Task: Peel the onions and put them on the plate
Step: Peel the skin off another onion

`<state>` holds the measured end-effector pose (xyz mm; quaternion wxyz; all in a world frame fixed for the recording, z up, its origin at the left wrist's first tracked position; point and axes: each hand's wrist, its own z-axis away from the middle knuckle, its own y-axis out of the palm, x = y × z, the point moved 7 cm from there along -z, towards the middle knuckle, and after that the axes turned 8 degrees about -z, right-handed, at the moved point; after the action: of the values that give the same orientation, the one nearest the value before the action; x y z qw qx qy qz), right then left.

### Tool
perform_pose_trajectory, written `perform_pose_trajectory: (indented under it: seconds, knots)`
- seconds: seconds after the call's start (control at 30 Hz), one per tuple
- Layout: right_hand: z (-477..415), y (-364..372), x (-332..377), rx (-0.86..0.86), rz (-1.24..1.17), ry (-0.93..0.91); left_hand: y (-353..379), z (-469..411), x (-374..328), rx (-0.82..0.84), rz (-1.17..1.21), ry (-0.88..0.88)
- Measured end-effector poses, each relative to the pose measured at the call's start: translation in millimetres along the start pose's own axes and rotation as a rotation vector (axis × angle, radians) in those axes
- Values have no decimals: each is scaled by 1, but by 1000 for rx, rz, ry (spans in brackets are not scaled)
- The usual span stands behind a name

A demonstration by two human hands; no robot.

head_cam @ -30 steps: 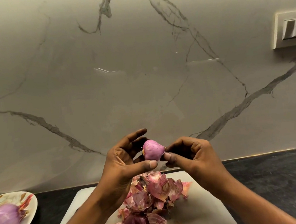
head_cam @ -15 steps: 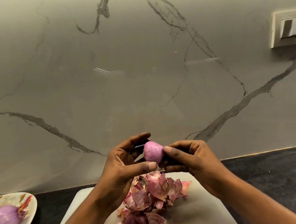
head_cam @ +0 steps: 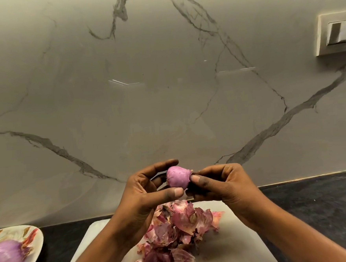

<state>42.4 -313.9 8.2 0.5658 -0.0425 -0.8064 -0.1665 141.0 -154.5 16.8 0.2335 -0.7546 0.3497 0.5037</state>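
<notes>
Left hand (head_cam: 140, 196) and right hand (head_cam: 227, 186) round the small onion (head_cam: 178, 178); big onion (head_cam: 6, 258) on lower-left plate (head_cam: 15, 233), as before.

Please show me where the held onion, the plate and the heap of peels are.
held onion (head_cam: 178, 176): head view, middle of its purple side.
plate (head_cam: 15, 233): head view, bare part near its far rim.
heap of peels (head_cam: 184, 220): head view, a large skin near its middle.

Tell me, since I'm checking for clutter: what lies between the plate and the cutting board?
Only bare dark countertop lies between plate and cutting board, in the head view.
</notes>
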Motion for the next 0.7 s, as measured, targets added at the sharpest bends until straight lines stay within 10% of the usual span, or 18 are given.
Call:
perform_pose_trajectory:
  seconds: [0.27,0.7]
  knots:
    - [-1,1,-4,0,99,-32,-3,0,0,-70,-122,-33]
    - [-2,3,-3,31,-25,52,-9,-6,8,-122,357,-146]
